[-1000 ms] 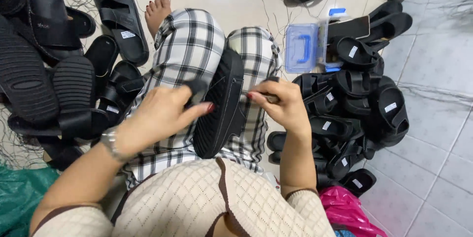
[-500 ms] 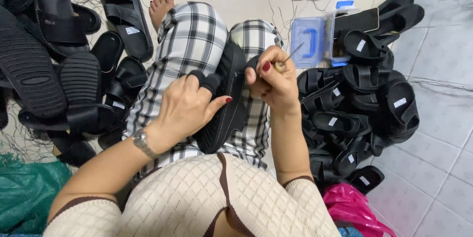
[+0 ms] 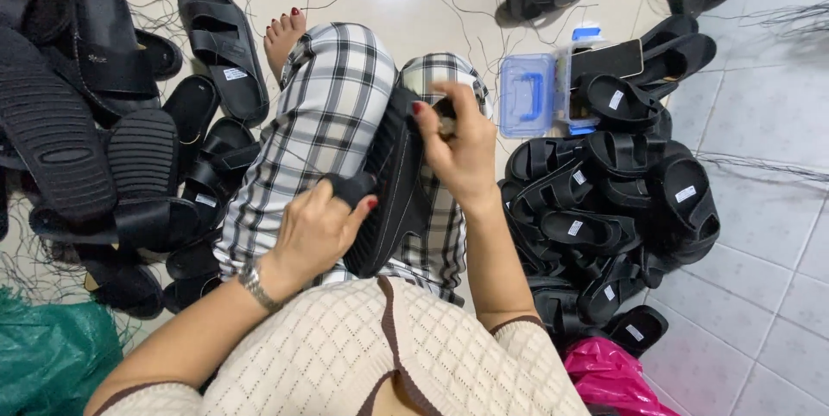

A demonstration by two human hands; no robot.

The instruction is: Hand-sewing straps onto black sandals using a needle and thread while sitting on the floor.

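A black sandal (image 3: 393, 196) lies on edge along my lap, between my legs in checked trousers (image 3: 324, 127). My left hand (image 3: 315, 230) grips its near strap from the left, fingers curled over it. My right hand (image 3: 462, 144) is closed at the sandal's far end, pinching a small tool or needle that is mostly hidden by the fingers. A watch sits on my left wrist.
Piles of black sandals lie on both sides (image 3: 104, 148) (image 3: 622, 200). A clear blue-handled plastic box (image 3: 527, 96) stands beyond my right knee. Loose threads lie on the tiled floor. A green sack (image 3: 43, 355) is at the left, a pink bag (image 3: 613, 377) at the right.
My right hand lifted from the sandal's side up to its far end. My left hand slid lower along the sandal, keeping its grip.
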